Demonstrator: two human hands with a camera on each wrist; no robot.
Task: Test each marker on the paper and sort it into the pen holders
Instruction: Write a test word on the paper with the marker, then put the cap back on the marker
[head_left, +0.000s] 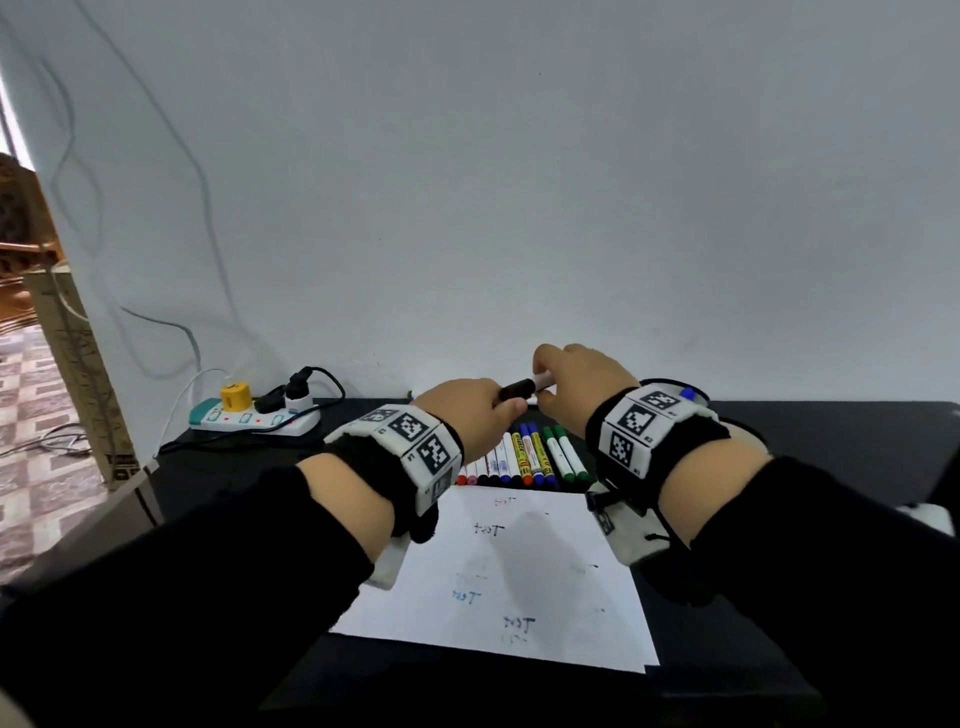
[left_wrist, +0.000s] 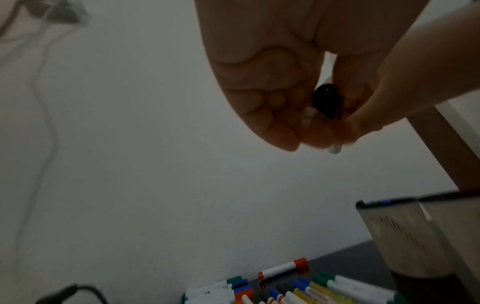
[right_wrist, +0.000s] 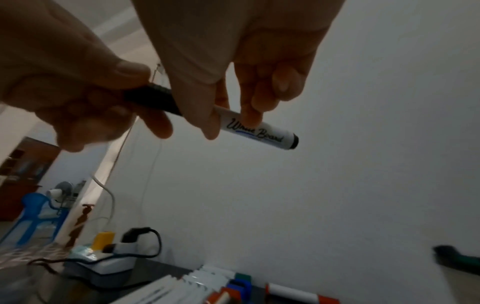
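Observation:
Both hands hold one black whiteboard marker (right_wrist: 259, 131) in the air above the row of markers (head_left: 524, 457). My left hand (head_left: 496, 402) grips its black cap (head_left: 517, 388), which shows end-on in the left wrist view (left_wrist: 326, 100). My right hand (head_left: 545, 389) pinches the white barrel between thumb and fingers (right_wrist: 207, 115). The right thumb hides where cap and barrel meet. White paper (head_left: 545, 571) with several "Test" scribbles lies below the wrists. Grey pen holders (left_wrist: 415, 236) stand to the right of the markers.
A power strip (head_left: 254, 415) with plugs and cables sits at the back left of the black table (head_left: 831, 431). The grey wall rises right behind the markers. The table's left edge drops to a tiled floor.

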